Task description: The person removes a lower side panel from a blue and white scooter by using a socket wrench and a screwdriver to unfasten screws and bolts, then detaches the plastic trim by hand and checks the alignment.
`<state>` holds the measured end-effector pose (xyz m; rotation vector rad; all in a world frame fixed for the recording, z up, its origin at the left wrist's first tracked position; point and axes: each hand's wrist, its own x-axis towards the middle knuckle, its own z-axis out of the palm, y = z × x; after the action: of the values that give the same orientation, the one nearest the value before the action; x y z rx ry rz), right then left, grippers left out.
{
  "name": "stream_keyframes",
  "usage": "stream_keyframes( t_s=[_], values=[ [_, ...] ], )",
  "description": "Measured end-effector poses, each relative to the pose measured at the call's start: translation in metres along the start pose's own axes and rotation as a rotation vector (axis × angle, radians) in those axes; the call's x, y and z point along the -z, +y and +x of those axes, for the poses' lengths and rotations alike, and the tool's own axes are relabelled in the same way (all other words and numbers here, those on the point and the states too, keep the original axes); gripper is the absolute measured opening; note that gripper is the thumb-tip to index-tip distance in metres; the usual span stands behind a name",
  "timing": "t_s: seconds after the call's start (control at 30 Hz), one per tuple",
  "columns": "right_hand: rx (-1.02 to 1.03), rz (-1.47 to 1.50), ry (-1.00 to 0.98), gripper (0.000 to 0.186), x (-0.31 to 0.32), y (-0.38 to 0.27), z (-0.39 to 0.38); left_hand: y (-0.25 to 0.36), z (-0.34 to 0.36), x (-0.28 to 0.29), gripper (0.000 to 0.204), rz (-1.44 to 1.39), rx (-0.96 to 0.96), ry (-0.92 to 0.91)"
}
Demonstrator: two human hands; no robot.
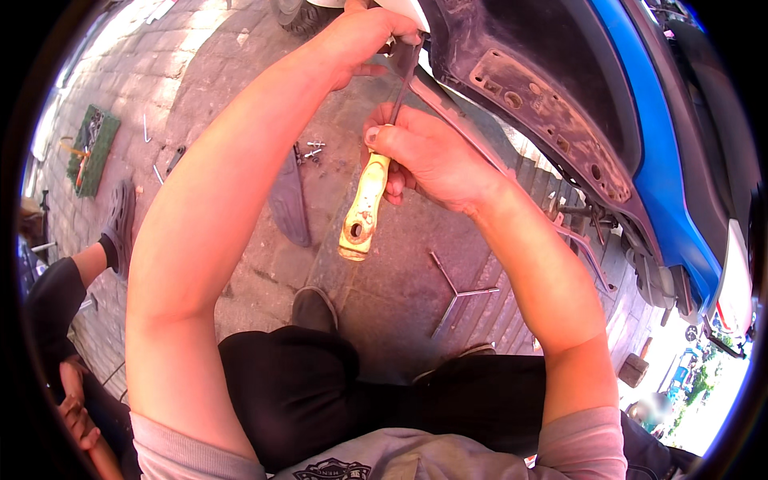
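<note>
A scooter with blue, black and white body panels (632, 88) fills the upper right. My right hand (436, 152) is closed round the top of a screwdriver's worn yellow handle (364, 212). The screwdriver tilts, its butt end toward me and its dark shaft (404, 92) running up to the scooter's lower edge. Up there my left hand (372, 40) reaches in at a white panel corner (410, 12). Its fingers are bent at a dark part beside the shaft; what they grip is partly hidden, as is the screwdriver's tip.
On the paving lie a Y-shaped socket wrench (456, 293), several small screws (312, 150) and a dark curved plastic piece (290, 204). A green tool tray (96, 148) stands far left. Another person's leg (68, 292) and hands are at the left edge. A mallet (634, 370) lies right.
</note>
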<state>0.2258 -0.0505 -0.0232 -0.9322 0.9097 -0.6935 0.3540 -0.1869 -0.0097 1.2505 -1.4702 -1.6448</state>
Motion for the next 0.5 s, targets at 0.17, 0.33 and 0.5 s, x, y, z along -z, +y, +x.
stream_keyframes(
  t_s=[0.17, 0.33, 0.5],
  values=[
    [0.037, 0.005, -0.044, 0.024, 0.007, 0.009, 0.007, -0.004, 0.004, -0.003, 0.058, 0.019, -0.003, 0.029],
    [0.162, 0.105, -0.117, 0.038, 0.006, 0.01, 0.012, 0.005, -0.008, 0.016, 0.054, 0.16, 0.092, -0.129],
    [0.17, 0.086, -0.007, 0.043, -0.007, 0.012, 0.013, 0.007, -0.03, 0.037, 0.026, 0.307, 0.17, -0.385]
  ],
)
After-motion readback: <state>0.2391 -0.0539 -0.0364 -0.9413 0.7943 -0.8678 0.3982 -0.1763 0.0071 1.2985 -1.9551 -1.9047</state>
